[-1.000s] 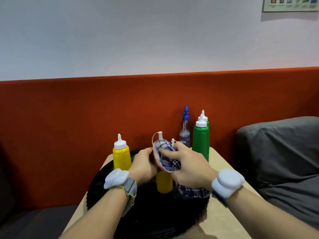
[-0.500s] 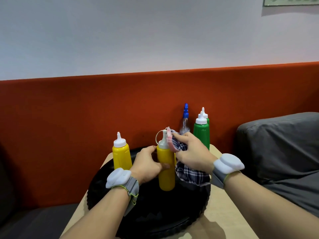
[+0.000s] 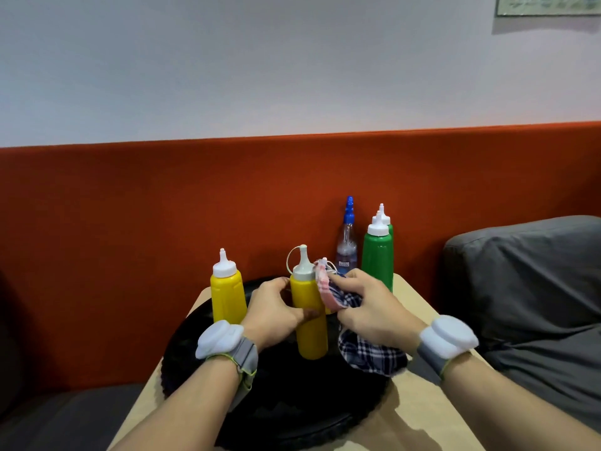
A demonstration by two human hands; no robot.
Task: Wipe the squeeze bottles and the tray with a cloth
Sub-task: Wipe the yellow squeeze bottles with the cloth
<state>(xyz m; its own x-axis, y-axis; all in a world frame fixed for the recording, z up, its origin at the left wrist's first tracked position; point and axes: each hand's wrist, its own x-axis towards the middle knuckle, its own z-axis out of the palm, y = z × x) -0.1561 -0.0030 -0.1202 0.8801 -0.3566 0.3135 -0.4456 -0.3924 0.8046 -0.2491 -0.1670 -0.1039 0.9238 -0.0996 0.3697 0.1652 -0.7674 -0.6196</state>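
1. The left hand (image 3: 273, 312) curls round the middle yellow bottle (image 3: 312, 327), which stands upright on the black tray (image 3: 292, 402).
2. The right hand (image 3: 367, 307) pinches the checked cloth (image 3: 370, 356) against that bottle's right shoulder. The cloth's loose end hangs down to the tray.
3. The left yellow bottle (image 3: 227, 294) stands at the tray's far left.
4. Two green bottles (image 3: 377, 258) and a clear bottle (image 3: 347, 245) stand far right, beyond the tray.
5. The tray lies on the pale surface (image 3: 422, 415).

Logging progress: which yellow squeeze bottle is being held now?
The middle yellow bottle, gripped by the left hand, checked cloth against its shoulder; the yellow bottle further left stands untouched.
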